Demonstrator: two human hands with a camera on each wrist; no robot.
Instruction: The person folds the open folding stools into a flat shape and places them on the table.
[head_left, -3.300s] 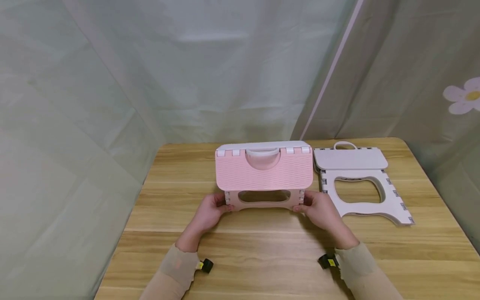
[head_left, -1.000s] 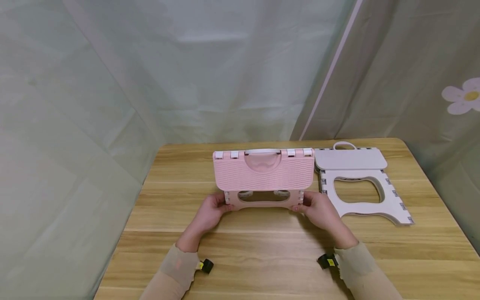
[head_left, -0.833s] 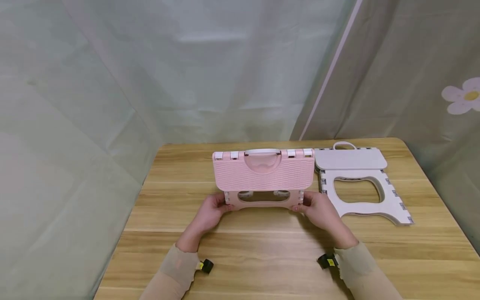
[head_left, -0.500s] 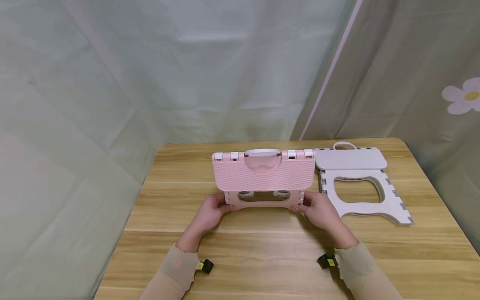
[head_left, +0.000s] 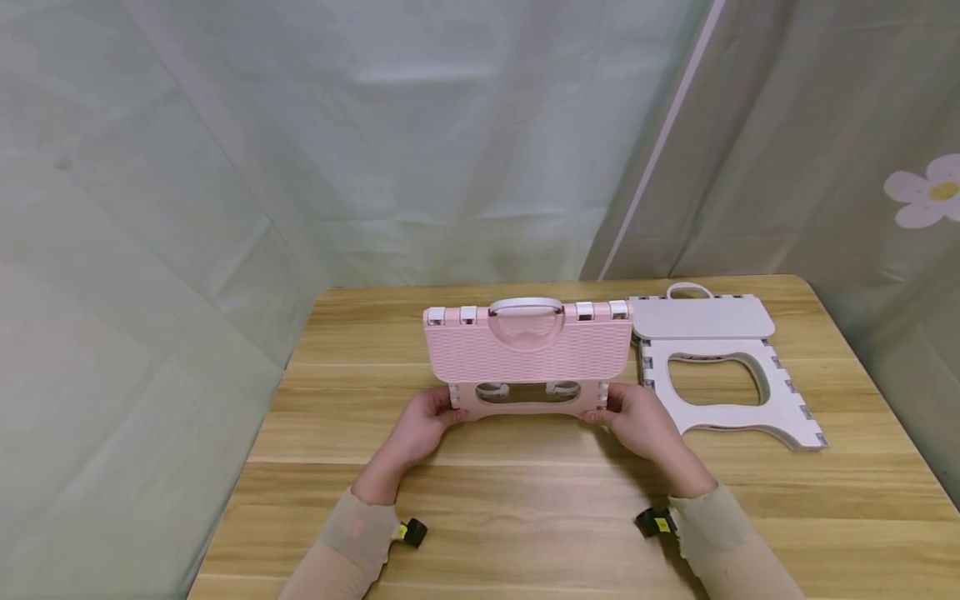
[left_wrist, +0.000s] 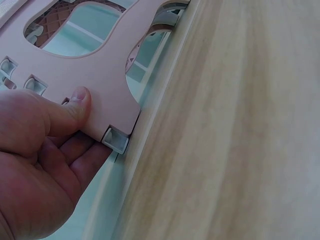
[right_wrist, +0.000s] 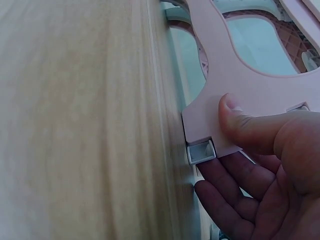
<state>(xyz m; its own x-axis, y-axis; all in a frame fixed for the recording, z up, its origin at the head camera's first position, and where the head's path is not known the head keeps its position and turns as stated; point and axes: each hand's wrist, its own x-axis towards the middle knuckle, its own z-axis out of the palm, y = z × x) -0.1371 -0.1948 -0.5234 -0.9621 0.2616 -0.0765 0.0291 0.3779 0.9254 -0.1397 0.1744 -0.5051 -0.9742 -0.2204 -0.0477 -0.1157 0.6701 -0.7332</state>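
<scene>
A pink folding step stool [head_left: 525,358] with white hinge clips stands at the middle of the table. Its woven-textured seat panel slopes toward me, with a pale carry handle [head_left: 525,305] at the top edge. My left hand [head_left: 420,425] pinches the lower left corner of its front leg panel, thumb in front and fingers behind. At the opposite corner, my right hand [head_left: 637,417] holds the same panel likewise. Both wrist views show the thumbs on the pink leg panel [left_wrist: 107,85] beside its bottom clips. The seat hides the stool's rear half in the head view.
A second folding stool [head_left: 720,412], white and folded flat, lies close to the pink stool's right side. The wooden table [head_left: 517,517] ends at the back before a pale curtain [head_left: 465,167]. Bare wood runs in front of the hands.
Since the earliest frame, the pink stool's white rear strip has dropped from sight and the handle has come up at the top edge. Two pale parts now show through the leg opening. Both hands stay put.
</scene>
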